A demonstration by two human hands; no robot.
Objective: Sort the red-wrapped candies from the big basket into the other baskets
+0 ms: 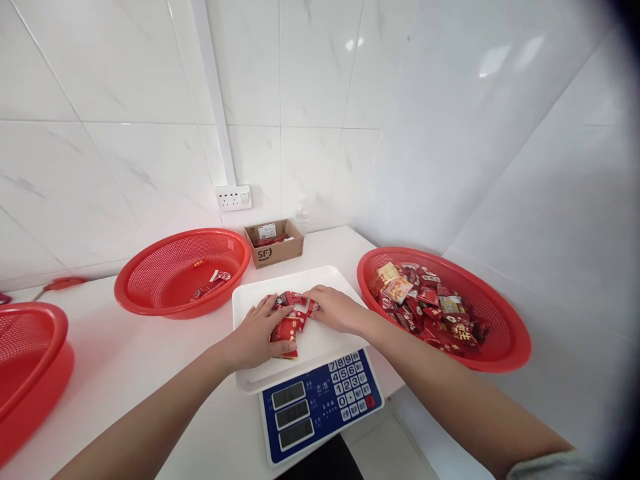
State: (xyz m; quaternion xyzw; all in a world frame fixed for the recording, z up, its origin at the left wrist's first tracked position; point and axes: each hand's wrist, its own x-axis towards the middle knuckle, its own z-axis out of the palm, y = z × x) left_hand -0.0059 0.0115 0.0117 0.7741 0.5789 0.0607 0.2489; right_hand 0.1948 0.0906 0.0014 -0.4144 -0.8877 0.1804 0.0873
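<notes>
A small heap of red candy packets point(293, 319) lies on the white tray point(320, 277) of an electronic scale point(320, 403) with a blue keypad panel. My left hand point(257, 333) rests on the left side of the heap, fingers curved over the packets. My right hand point(336, 308) lies on the right side of the heap, fingers bent down onto the packets. Both hands press in on the heap from either side.
A red mesh basket point(500, 313) full of red packets sits to the right. Another red basket point(150, 277) at the back left holds a few packets. A third red basket point(30, 353) shows at the far left. A small cardboard box point(275, 243) stands by the tiled wall.
</notes>
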